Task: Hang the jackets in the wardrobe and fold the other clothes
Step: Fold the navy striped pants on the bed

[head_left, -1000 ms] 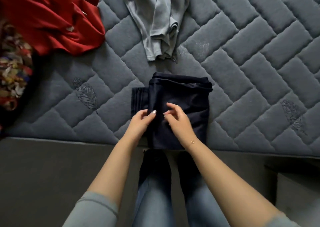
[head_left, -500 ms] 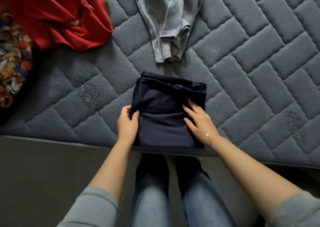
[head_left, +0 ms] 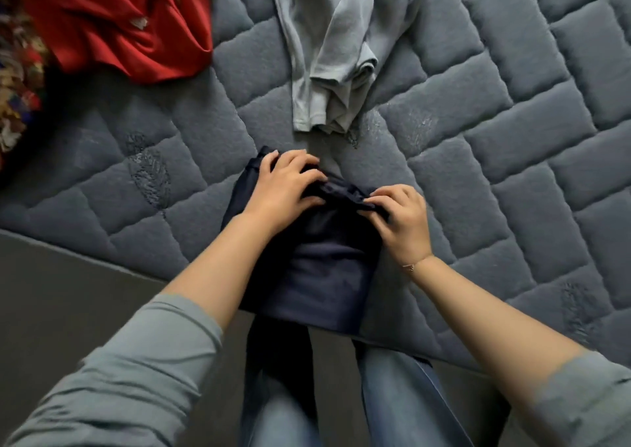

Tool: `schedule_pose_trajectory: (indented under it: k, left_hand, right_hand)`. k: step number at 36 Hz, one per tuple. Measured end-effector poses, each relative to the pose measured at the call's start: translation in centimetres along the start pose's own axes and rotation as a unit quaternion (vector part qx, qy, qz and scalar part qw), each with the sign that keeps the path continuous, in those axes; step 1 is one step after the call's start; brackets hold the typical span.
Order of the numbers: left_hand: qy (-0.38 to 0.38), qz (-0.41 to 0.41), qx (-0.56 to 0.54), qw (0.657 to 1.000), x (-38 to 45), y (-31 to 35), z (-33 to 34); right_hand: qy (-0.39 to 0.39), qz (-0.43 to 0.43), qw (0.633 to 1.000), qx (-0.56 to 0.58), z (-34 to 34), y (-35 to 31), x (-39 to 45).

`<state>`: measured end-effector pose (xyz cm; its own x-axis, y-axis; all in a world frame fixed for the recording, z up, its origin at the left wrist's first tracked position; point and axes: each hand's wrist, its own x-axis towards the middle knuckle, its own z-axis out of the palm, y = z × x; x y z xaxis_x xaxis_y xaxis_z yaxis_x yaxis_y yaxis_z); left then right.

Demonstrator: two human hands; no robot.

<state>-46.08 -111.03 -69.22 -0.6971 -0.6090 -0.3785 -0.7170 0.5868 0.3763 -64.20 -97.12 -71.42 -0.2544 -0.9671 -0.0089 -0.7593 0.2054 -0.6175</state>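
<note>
A folded navy garment (head_left: 317, 276) lies on the grey quilted mattress (head_left: 512, 139) at its near edge. My left hand (head_left: 283, 187) rests on the garment's far left corner with fingers spread and slightly bent. My right hand (head_left: 399, 218) pinches the bunched far edge of the navy cloth between thumb and fingers. A crumpled light grey shirt (head_left: 331, 47) lies just beyond the navy garment. A red garment (head_left: 119, 23) is heaped at the far left.
A multicoloured patterned cloth (head_left: 17, 81) lies at the left edge of the bed. The dark floor (head_left: 68, 303) runs along the mattress's near side. My legs in blue jeans (head_left: 392, 395) stand against the bed.
Both hands have moved from the sides of the navy garment up to its far edge. The right hand has taken hold of the bunched edge. The view has tilted closer.
</note>
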Motion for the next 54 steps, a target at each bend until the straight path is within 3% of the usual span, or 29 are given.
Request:
schedule_pose_trajectory:
  k: [3,6,10,13,16,19,23,26,28,30,32,34,35,39,43,49,54]
  left_hand:
    - [0.009,0.012,-0.022,1.000,1.2,-0.5,-0.6]
    - [0.018,0.015,-0.028,0.999,1.5,-0.7,-1.2]
    - [0.048,0.019,-0.006,0.999,2.1,-0.9,-1.6]
    - [0.020,-0.038,0.000,0.999,2.7,-1.1,-1.5]
    - [0.036,-0.121,0.018,0.992,2.1,-1.1,-0.8]
    - [0.157,-0.250,-0.036,0.955,-0.6,-0.2,-0.1]
    - [0.275,-0.437,-0.159,0.841,-6.6,2.6,2.0]
    - [0.307,-0.526,-0.207,0.766,-10.4,6.4,5.2]
    - [0.339,-0.574,-0.277,0.692,-11.9,9.0,7.3]
    - [0.370,-0.618,-0.402,0.565,-12.8,10.8,9.1]
    - [0.371,-0.633,-0.558,0.388,-13.0,11.8,10.1]
    - [0.336,-0.593,-0.701,0.213,-12.8,12.7,10.6]
    - [0.321,-0.576,-0.731,0.176,-12.7,12.9,10.8]
    - [0.270,-0.556,-0.761,0.196,-13.2,12.4,10.9]
    - [0.236,-0.481,-0.821,0.196,-14.5,11.3,9.5]
    - [0.261,-0.410,-0.833,0.266,-18.7,10.5,6.3]
    - [0.257,-0.371,-0.842,0.295,-25.3,11.5,3.1]
  right_hand:
    - [-0.015,-0.011,0.999,0.051,-0.5,0.7,1.1]
    - [-0.079,0.063,0.982,0.160,-1.3,0.9,1.7]
    - [-0.172,0.188,0.919,0.300,-1.5,1.8,2.2]
    - [-0.212,0.264,0.874,0.349,-1.1,2.4,3.3]
    - [-0.239,0.267,0.886,0.295,-0.8,3.0,4.3]
    - [-0.242,0.202,0.928,0.197,-1.0,2.9,5.1]
    - [-0.307,0.062,0.945,0.094,-1.2,1.6,6.1]
    - [-0.375,0.053,0.919,0.108,-0.8,0.3,7.3]
    - [-0.413,0.039,0.904,0.100,-0.2,-0.6,8.3]
    - [-0.443,0.033,0.893,0.076,0.5,-1.3,9.5]
    - [-0.487,0.069,0.865,0.099,1.0,-1.9,10.5]
    - [-0.551,0.136,0.805,0.175,1.5,-2.4,10.9]
    - [-0.579,0.164,0.773,0.204,1.8,-2.7,10.8]
    - [-0.637,0.224,0.704,0.219,2.8,-3.4,9.9]
    - [-0.631,0.269,0.685,0.246,2.3,-3.9,8.5]
    - [-0.592,0.300,0.672,0.328,-2.1,-6.7,5.5]
    - [-0.553,0.261,0.719,0.330,-6.4,-12.3,1.8]
